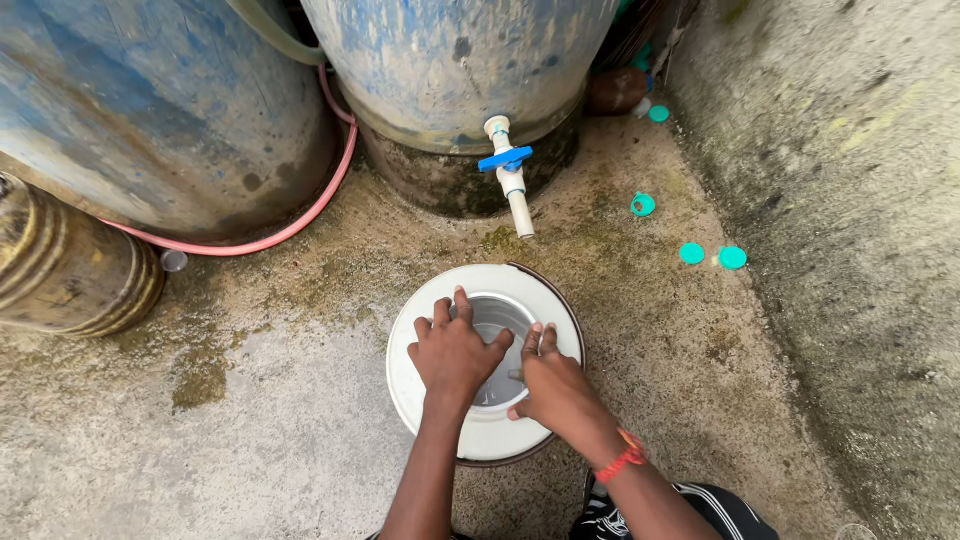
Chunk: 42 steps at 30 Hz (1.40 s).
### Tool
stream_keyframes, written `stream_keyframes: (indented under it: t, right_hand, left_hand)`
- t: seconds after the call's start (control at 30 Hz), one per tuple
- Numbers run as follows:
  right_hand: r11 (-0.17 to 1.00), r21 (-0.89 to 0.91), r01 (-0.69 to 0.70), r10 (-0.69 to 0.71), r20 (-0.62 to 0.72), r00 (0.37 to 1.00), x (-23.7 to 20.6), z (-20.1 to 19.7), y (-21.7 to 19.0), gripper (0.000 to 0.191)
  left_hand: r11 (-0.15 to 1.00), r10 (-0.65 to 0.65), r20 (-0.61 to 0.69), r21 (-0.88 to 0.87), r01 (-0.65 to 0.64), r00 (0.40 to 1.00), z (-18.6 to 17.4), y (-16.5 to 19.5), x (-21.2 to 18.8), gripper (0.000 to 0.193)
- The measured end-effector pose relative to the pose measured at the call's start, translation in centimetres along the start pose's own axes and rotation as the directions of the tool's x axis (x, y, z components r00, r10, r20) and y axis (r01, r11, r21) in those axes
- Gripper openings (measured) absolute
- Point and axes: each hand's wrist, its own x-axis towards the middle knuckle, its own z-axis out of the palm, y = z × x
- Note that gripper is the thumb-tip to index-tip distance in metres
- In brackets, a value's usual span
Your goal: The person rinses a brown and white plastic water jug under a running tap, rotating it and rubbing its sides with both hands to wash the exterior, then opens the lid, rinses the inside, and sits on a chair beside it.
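A round white container [420,325] with a wide rim and a grey opening in its middle stands on the concrete floor below a tap. My left hand [452,350] lies flat on its top, fingers spread over the near left edge of the opening. Beside it, my right hand [553,385] rests on the right edge of the opening, fingertips dipping into it, a red band on the wrist. The white tap [510,180] with a blue lever sticks out of a large blue drum [450,60] just beyond the container.
A second blue drum [150,100] and a brownish ribbed jerrycan [65,270] stand at the left. A pink hose [290,225] curves between the drums. Three teal bottle caps [691,253] lie on the floor near the rough concrete wall [860,200] at the right.
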Motion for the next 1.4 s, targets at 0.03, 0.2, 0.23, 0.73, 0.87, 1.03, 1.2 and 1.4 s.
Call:
stream_keyframes:
  t: [0.03,0.2,0.23,0.73,0.87,1.03,1.2,1.4]
  right_hand:
    - [0.999,-0.009,-0.034,0.034,0.014,0.999,0.0,0.2,-0.2,0.126]
    - [0.998,0.049,-0.027,0.031,-0.081,0.996,-0.8,1.2,-0.2,0.128]
    - [0.999,0.043,-0.026,0.03,-0.108,0.994,-1.1,1.5,-0.1,0.129]
    - [0.933,0.195,0.302,-0.245,-0.27,0.931,-10.0,7.5,1.3,0.098]
    - [0.88,0.138,0.454,-0.361,-0.426,0.83,-15.2,8.1,0.8,0.077]
    - [0.828,0.106,0.551,-0.425,-0.523,0.739,-20.2,8.1,-0.1,0.055]
    - [0.796,0.184,0.577,-0.395,-0.563,0.725,-21.8,8.8,-0.9,0.044]
    - [0.761,0.181,0.624,-0.408,-0.614,0.675,-22.7,9.7,-0.9,0.045]
  left_hand:
    - [1.0,0.006,-0.02,0.002,-0.006,1.0,0.4,-0.2,-0.2,0.105]
    - [0.991,0.121,-0.238,-0.029,-0.132,0.964,3.5,-2.0,-1.0,0.104]
    - [0.985,0.149,-0.293,-0.041,-0.168,0.944,4.2,-2.4,-1.2,0.102]
    - [0.896,0.316,-0.283,-0.224,-0.383,0.906,7.3,-4.5,-18.3,0.053]
    - [0.826,0.311,-0.432,-0.317,-0.465,0.846,6.7,-4.9,-23.5,0.042]
    - [0.668,0.233,-0.481,-0.552,-0.499,0.845,7.1,-4.9,-27.8,0.032]
    - [0.606,0.167,-0.475,-0.642,-0.47,0.864,6.7,-4.0,-29.6,0.032]
    - [0.604,0.197,-0.293,-0.715,-0.351,0.936,5.9,-4.1,-31.2,0.027]
